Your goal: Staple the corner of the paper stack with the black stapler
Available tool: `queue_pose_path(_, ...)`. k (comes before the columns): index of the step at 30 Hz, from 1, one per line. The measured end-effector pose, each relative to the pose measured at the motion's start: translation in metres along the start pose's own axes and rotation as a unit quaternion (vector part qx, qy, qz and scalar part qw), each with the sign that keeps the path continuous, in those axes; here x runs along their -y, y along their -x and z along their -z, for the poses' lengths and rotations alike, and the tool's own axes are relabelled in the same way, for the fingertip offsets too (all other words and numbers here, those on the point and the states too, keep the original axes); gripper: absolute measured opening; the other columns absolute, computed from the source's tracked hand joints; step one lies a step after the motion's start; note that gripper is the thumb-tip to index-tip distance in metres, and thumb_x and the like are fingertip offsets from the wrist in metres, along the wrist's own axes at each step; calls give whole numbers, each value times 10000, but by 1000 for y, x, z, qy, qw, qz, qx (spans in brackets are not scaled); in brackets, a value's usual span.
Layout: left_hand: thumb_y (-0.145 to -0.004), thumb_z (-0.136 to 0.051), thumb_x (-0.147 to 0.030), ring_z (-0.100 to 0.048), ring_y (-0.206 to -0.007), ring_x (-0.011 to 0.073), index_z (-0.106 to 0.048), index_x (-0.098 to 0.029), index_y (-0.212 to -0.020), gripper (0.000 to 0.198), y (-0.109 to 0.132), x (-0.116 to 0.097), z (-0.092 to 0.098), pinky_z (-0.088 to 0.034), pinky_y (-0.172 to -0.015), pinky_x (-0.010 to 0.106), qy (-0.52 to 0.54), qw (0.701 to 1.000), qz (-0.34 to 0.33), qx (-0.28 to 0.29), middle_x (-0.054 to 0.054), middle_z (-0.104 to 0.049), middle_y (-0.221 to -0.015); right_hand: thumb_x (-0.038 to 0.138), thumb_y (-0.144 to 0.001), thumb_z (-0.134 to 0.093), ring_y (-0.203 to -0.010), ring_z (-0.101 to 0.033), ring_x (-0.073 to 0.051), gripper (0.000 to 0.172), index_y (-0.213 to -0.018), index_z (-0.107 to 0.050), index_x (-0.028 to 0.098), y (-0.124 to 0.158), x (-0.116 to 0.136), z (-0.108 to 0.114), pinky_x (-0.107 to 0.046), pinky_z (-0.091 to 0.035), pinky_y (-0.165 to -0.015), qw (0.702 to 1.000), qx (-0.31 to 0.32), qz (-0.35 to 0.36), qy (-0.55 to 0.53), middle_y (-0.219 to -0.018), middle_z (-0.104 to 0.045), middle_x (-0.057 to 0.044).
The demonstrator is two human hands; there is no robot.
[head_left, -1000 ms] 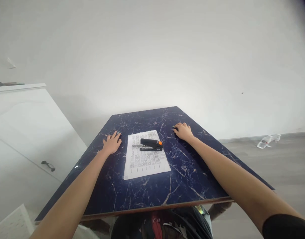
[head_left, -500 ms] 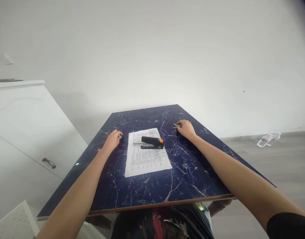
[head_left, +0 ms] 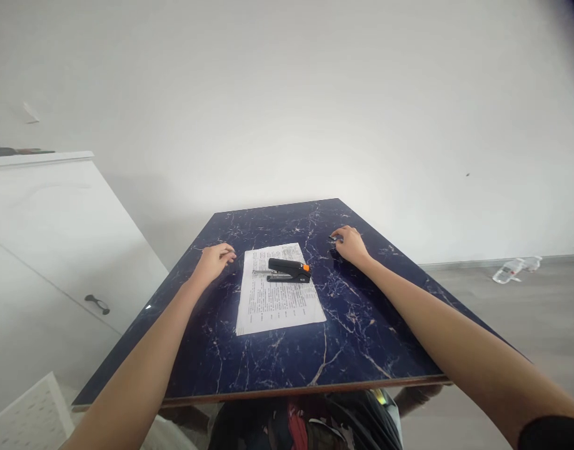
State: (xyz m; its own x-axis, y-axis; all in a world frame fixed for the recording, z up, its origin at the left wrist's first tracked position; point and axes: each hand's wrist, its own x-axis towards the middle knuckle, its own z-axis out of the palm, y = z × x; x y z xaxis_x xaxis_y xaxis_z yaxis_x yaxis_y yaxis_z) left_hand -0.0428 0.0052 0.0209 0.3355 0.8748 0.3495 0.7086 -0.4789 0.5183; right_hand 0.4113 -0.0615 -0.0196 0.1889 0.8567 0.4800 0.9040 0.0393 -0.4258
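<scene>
A black stapler (head_left: pixel 289 270) with an orange patch lies on its side on a sheet of printed paper (head_left: pixel 280 310), its metal rail sticking out to the left. To the left of the paper is my left hand (head_left: pixel 215 259), its fingers loosely bent and a gap showing between thumb and fingers; I see nothing held there. Right of the paper, my right hand (head_left: pixel 351 244) pinches a small dark and silvery piece (head_left: pixel 332 238) just above the table. Its exact kind is too small to tell.
The dark blue marble-patterned table (head_left: pixel 277 365) has its front edge near my body. A white cabinet (head_left: pixel 47 219) with a dark handle stands at the left. Behind the table rises a pale wall (head_left: pixel 287 112). Clear plastic packaging (head_left: pixel 509 270) lies on the floor at right.
The small piece is lifted slightly off the table in my right hand. My left hand has risen a little, and its fingers have loosened. The view has shifted slightly.
</scene>
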Motion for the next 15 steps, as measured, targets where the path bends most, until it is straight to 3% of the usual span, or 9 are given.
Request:
queue_pose_path(3, -866, -695, -381, -736, -740, 217, -778, -209, -1011, 240, 9, -29, -8, -590, -712, 323, 130, 990, -32, 38, 86, -787, -911, 25, -748, -478, -1100, -568, -267, 437, -1061, -756, 148, -1, -2, -2, -370, -410, -1015, 1000, 12, -7, 2, -1122, -673, -126)
queue_pose_path(8, -859, -730, -393, -682, -626, 183, -819, -240, -1047, 259, 17, -56, -20, -571, -672, 318, 149, 982, -93, 63, 78, -792, -867, -12, -703, -465, -1089, -579, -257, 497, -1062, -766, 154, -2, -3, -2, -354, -418, -1002, 1000, 19, -8, 3, -1120, -679, -119)
queue_pose_path(11, -880, -714, -369, -701, -727, 198, -827, -247, -1014, 214, 19, -62, -23, -567, -736, 326, 153, 975, -144, 77, 84, -790, -910, -11, -691, -467, -1104, -569, -263, 501, -1043, -778, 165, -2, -3, -2, -362, -414, -1015, 1000, 29, -4, 3, -1142, -674, -122)
queue_pose_path(15, -855, -747, -356, -723, -905, 241, -828, -251, -1006, 202, 22, -69, -25, -566, -852, 369, 157, 972, -159, 78, 98, -785, -1009, -13, -694, -464, -1098, -568, -254, 493, -1017, -788, 172, -4, -5, -4, -358, -400, -1036, 999, 38, 2, 2, -1142, -671, -115)
